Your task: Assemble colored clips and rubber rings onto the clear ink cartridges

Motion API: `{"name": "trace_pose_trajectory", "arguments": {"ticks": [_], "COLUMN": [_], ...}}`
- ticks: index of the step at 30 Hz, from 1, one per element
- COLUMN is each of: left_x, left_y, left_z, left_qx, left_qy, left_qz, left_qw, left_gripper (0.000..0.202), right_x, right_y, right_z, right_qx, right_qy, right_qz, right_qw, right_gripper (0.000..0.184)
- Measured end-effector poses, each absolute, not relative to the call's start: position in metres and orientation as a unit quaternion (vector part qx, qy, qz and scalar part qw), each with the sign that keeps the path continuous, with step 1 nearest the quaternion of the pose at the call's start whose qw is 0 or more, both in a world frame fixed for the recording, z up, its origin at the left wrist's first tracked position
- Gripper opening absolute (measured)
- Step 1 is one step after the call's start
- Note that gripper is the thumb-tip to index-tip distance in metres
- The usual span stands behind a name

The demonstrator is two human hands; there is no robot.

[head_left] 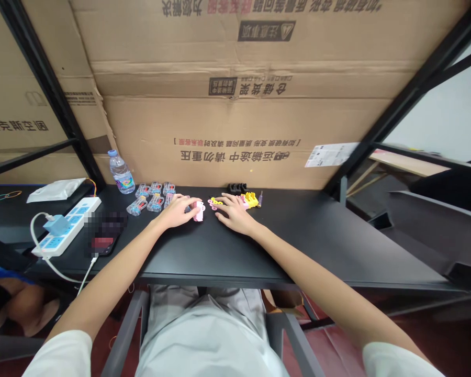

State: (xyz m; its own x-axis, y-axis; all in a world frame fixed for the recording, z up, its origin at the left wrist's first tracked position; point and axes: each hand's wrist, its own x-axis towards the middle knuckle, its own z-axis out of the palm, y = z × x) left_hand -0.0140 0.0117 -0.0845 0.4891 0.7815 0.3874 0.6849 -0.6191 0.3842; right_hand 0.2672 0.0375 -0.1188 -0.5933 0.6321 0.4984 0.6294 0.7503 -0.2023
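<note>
Worktop [329, 220], seemingly midway: clear cases [156, 202] are lying left of the pink block [200, 212].
Left hand [178, 212] is pinching it; right hand [236, 214], grip unclear, is touching seemingly loose pieces [211, 203].

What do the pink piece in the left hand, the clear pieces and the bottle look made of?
Pink piece: probably smooth moulded plastic, judging by its even colour; gloss is hard to tell.
Clear pieces: likely glossy transparent plastic, as coloured parts show through.
Bottle: likely shiny clear plastic, with see-through walls.
</note>
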Motion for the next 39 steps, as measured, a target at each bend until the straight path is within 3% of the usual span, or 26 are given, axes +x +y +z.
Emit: {"name": "trace_pose_trajectory", "arguments": {"ticks": [6, 16, 22, 31, 39], "left_x": [-0.014, -0.011, -0.009, -0.01, -0.012], "left_y": [0.013, 0.01, 0.008, 0.009, 0.01], "left_z": [-0.086, -0.086, -0.085, -0.085, -0.082], "left_qx": [0.862, 0.863, 0.862, 0.859, 0.842], "left_qy": [0.427, 0.424, 0.425, 0.433, 0.447], "left_qz": [0.264, 0.266, 0.265, 0.262, 0.29], "left_qw": [0.071, 0.071, 0.075, 0.074, 0.079], "left_gripper": [0.04, 0.034, 0.031, 0.031, 0.025], "right_x": [0.26, 0.251, 0.25, 0.248, 0.249], "right_y": [0.026, 0.019, 0.025, 0.031, 0.027], "right_z": [-0.115, -0.107, -0.112, -0.12, -0.111], "right_qx": [-0.334, -0.285, -0.287, -0.268, -0.282], "right_qy": [-0.911, -0.925, -0.91, -0.888, -0.864], "right_qz": [-0.027, 0.049, 0.105, 0.179, 0.237], "right_qw": [0.239, 0.247, 0.282, 0.329, 0.344], "right_gripper": [0.031, 0.023, 0.014, 0.022, 0.016]}}
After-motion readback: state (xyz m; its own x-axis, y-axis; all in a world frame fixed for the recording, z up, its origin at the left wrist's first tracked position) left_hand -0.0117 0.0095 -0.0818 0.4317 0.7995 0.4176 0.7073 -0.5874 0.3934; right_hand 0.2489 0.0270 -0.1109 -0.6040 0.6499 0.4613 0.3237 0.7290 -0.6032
